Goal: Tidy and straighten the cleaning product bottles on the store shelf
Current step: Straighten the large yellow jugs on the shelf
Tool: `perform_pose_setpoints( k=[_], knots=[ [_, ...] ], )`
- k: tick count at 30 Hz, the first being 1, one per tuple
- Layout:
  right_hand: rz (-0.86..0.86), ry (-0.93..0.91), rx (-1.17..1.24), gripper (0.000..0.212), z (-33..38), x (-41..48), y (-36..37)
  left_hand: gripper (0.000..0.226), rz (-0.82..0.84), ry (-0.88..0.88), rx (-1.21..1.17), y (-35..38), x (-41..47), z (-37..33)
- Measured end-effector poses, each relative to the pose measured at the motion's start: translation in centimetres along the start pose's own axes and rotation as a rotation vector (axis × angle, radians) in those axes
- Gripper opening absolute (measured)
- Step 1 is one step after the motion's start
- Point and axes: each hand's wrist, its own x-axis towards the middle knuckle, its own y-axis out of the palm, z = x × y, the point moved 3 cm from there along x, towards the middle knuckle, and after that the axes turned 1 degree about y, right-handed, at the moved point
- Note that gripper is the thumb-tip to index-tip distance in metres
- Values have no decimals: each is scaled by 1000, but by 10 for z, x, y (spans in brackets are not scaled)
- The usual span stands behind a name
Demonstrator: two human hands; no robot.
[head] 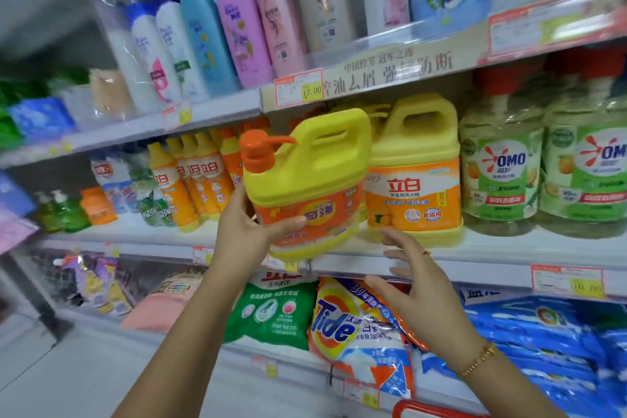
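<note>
Head view. The left hand point(249, 231) grasps a yellow jug point(307, 176) low on its side, thumb laid across the orange label and fingers wrapped behind. The jug is blocky, glossy moulded plastic with a hollow carrying handle along its top and a round orange pump head at the corner above the hand. It sits slightly tilted at the front lip of the middle shelf point(509, 248); whether its base touches the shelf cannot be told.

The right hand point(419, 285) is released, fingers spread and straight, hovering below and to the right of the jug and holding nothing. A thin gold bracelet point(478, 360) circles its wrist. Just above its fingertips a second jug point(415, 173) of the same shape stands upright on the shelf, close beside the held one. Further right of it stand rounded, clear OMO bottles point(502, 173) with green labels.

Left of the left hand, slim yellow-and-orange bottles point(190, 180) crowd together and lean.

The shelves are smooth and white, with clear rails holding a price tag point(298, 88). On the shelf above, tall pastel shampoo bottles point(237, 27) stand in a row. Beneath the hands lie soft, crinkled bags: a Tide bag point(342, 322), a green bag point(271, 312) and blue bags point(543, 332).
</note>
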Motion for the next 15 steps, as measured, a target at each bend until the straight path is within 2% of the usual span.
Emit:
perform_pose_setpoints(
  k=[3,6,10,15],
  knots=[
    [69,-8,326,84,15,0,2,66,-9,-84,-169,-7,-27,-31],
    [194,-57,614,87,32,-1,5,78,-50,-210,-285,-11,-52,-39],
    [210,-96,686,79,45,-11,1,78,-72,-312,-424,-17,-79,-41],
    [246,-26,829,77,43,-21,3,106,122,-297,-523,-22,-100,-43]
  ],
)
